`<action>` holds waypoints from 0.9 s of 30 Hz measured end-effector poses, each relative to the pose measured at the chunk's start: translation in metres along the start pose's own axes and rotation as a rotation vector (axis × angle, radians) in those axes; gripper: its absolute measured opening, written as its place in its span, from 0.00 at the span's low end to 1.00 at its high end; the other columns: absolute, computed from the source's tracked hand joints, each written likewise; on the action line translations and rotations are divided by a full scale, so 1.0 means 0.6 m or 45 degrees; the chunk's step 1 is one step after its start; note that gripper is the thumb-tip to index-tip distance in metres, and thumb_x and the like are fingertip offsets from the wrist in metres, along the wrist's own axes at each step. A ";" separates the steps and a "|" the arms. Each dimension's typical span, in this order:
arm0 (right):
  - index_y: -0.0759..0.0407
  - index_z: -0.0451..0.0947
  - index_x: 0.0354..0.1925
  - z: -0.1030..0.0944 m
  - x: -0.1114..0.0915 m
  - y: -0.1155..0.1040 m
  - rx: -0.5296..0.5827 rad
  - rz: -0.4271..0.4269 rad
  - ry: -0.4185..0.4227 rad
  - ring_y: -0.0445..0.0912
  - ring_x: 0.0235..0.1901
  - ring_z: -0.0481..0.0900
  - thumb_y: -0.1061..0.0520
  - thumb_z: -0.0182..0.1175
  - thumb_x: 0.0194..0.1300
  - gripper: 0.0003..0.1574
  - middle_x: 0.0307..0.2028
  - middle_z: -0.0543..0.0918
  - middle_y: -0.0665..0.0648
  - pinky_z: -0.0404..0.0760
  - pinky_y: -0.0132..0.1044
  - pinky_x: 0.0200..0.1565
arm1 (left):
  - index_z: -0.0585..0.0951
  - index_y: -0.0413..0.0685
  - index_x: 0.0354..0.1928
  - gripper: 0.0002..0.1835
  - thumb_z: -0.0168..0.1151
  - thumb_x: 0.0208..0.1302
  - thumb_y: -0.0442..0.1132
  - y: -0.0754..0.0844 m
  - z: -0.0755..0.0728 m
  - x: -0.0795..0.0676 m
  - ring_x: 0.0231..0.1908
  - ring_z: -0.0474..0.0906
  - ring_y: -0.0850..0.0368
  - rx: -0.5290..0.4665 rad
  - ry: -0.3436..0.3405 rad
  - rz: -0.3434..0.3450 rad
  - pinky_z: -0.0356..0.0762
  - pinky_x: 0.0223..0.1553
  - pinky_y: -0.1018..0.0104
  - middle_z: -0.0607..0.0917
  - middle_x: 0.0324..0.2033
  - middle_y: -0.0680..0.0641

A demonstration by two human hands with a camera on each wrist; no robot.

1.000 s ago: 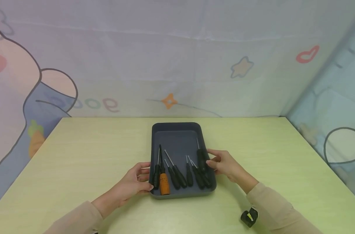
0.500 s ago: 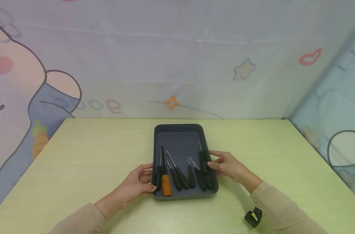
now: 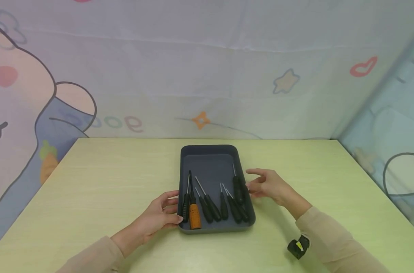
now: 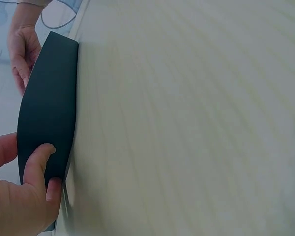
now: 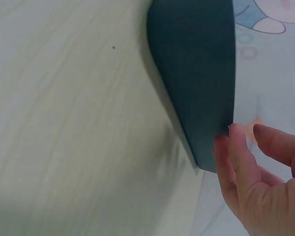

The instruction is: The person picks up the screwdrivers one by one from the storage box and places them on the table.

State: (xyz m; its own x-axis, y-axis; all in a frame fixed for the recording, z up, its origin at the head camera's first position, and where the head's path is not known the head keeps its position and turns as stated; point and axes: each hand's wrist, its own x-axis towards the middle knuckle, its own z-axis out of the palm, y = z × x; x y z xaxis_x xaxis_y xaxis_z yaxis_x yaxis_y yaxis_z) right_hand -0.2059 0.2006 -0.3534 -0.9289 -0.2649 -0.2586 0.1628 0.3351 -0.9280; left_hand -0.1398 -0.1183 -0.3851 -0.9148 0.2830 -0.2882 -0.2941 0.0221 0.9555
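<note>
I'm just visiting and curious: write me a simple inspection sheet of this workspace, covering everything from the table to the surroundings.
Surface: pale wood-grain table, with a tray near its middle.
Job's things: the dark gray tray holds one orange-handled screwdriver and several black-handled screwdrivers, handles mostly toward the person.
Clutter: nothing seen.
Hands: the left hand grips the tray's near left side; the right hand has fingertips at the right wall, one finger held off it. A small black device sits by the right wrist.
Cables: nothing seen.
Surroundings: pale backdrop behind the table, with a cartoon animal, star and heart.
</note>
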 end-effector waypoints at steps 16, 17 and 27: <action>0.75 0.61 0.62 -0.004 0.006 -0.026 0.032 -0.040 -0.010 0.49 0.38 0.81 0.68 0.58 0.61 0.33 0.47 0.77 0.73 0.81 0.42 0.42 | 0.54 0.37 0.68 0.42 0.59 0.52 0.18 0.002 0.001 0.001 0.58 0.66 0.37 -0.019 -0.008 0.003 0.77 0.44 0.52 0.61 0.62 0.30; 0.75 0.61 0.62 -0.002 0.007 -0.027 0.031 -0.042 -0.016 0.49 0.38 0.81 0.67 0.58 0.61 0.33 0.48 0.77 0.73 0.81 0.42 0.42 | 0.55 0.37 0.68 0.41 0.59 0.52 0.18 0.002 0.002 0.002 0.58 0.67 0.37 -0.018 -0.007 0.004 0.77 0.45 0.52 0.61 0.62 0.30; 0.75 0.62 0.62 0.022 0.019 -0.038 0.028 -0.055 -0.066 0.52 0.37 0.81 0.69 0.59 0.60 0.32 0.42 0.80 0.69 0.81 0.42 0.41 | 0.54 0.36 0.68 0.41 0.58 0.52 0.18 0.004 0.001 -0.001 0.58 0.66 0.37 -0.021 -0.017 0.016 0.77 0.45 0.51 0.61 0.62 0.30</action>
State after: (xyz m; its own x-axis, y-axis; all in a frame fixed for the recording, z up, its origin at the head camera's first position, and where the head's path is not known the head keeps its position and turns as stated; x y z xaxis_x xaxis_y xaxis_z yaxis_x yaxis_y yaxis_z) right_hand -0.2159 0.1783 -0.3387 -0.9170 -0.3252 -0.2310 0.1305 0.3027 -0.9441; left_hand -0.1400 -0.1175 -0.3825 -0.9147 0.2957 -0.2754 -0.2875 0.0027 0.9578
